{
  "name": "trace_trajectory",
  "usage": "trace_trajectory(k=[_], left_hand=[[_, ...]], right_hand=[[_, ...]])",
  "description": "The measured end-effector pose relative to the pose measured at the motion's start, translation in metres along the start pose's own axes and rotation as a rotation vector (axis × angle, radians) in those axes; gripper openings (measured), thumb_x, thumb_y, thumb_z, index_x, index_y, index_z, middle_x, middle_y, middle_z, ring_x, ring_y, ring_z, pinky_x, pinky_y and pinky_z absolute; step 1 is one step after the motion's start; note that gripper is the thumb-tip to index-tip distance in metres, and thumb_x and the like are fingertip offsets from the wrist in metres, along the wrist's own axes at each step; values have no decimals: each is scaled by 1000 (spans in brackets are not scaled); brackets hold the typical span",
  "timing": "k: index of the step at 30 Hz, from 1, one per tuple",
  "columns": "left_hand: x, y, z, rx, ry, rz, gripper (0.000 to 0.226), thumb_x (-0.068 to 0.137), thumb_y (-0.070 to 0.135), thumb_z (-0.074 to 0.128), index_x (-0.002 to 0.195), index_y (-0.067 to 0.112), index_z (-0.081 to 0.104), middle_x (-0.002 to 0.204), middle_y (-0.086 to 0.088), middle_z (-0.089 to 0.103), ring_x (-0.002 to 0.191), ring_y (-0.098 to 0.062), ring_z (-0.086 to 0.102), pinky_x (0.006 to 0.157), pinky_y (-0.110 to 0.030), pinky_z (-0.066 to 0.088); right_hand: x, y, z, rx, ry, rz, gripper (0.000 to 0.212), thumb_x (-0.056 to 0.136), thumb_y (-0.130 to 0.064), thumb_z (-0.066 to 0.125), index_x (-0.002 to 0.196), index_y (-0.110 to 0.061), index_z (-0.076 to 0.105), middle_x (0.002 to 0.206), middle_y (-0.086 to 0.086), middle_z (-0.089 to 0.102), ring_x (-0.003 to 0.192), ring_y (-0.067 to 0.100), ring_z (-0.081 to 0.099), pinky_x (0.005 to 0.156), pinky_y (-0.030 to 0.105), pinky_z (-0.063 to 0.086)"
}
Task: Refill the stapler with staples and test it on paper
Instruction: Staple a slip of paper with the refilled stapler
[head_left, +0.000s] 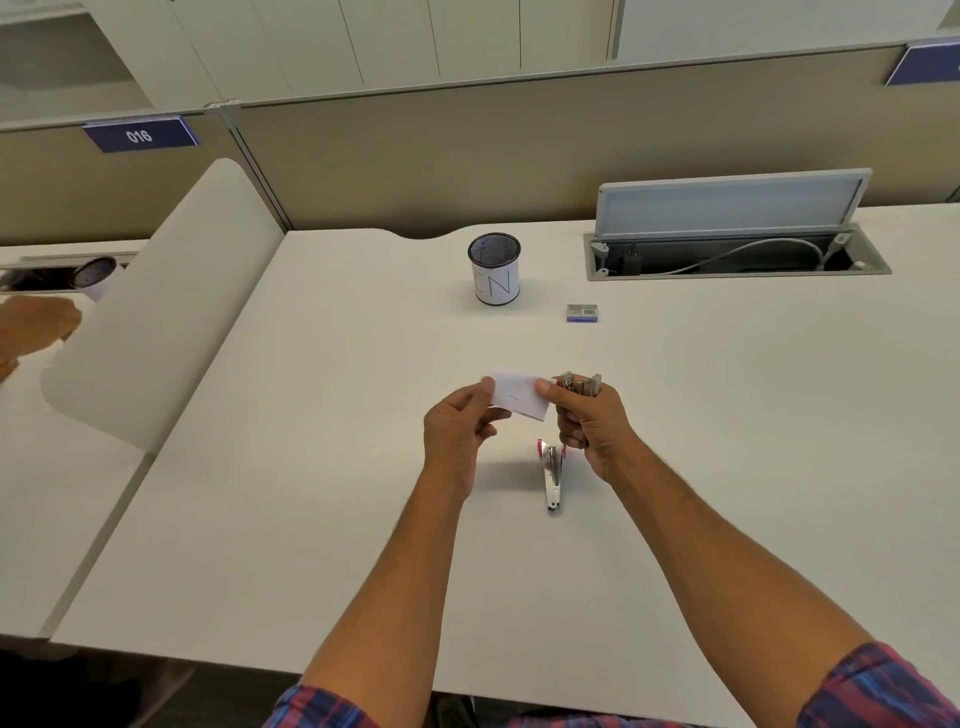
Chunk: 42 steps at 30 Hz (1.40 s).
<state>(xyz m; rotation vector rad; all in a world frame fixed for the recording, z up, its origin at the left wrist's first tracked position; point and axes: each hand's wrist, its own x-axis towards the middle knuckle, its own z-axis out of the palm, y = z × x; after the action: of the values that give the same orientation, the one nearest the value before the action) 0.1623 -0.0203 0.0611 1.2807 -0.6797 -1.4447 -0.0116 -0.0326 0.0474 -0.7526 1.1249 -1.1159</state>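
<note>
A small white paper with a short staple mark near its middle is held above the desk. My left hand pinches its left edge. My right hand has its thumb on the paper's right edge, and its fingers curl round grey metal stapler parts that stick up from the fist. Below that hand shows a silver arm with red ends; I cannot tell whether it lies on the desk or hangs from the hand. A small blue box of staples lies farther back on the desk.
A mesh pen cup with a white label stands behind the paper. At the back right is an open cable tray with its lid up. A white divider borders the desk on the left; another person's hand is beyond it.
</note>
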Motion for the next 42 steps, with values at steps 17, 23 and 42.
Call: trace_trajectory(k=[17, 23, 42], left_hand=[[24, -6, 11, -88, 150, 76, 9, 88, 13, 76, 96, 9, 77, 79, -8, 73, 71, -18, 68, 70, -29, 57], [60, 11, 25, -113, 166, 50, 11, 89, 13, 76, 98, 8, 75, 81, -8, 74, 69, -18, 70, 69, -30, 57], [188, 61, 67, 1240, 30, 499, 60, 103, 17, 48, 158, 17, 24, 163, -2, 32, 143, -25, 41, 109, -38, 40]], right_hand=[[11, -4, 9, -36, 28, -78, 26, 89, -20, 77, 71, -9, 61, 61, 8, 55, 39, 13, 27, 45, 21, 20], [44, -26, 21, -101, 161, -151, 24, 86, -23, 80, 83, -1, 71, 73, 14, 69, 43, 12, 31, 42, 20, 26], [191, -110, 55, -208, 542, -218, 20, 83, -21, 79, 72, -22, 64, 70, 0, 76, 57, 9, 59, 70, 36, 53]])
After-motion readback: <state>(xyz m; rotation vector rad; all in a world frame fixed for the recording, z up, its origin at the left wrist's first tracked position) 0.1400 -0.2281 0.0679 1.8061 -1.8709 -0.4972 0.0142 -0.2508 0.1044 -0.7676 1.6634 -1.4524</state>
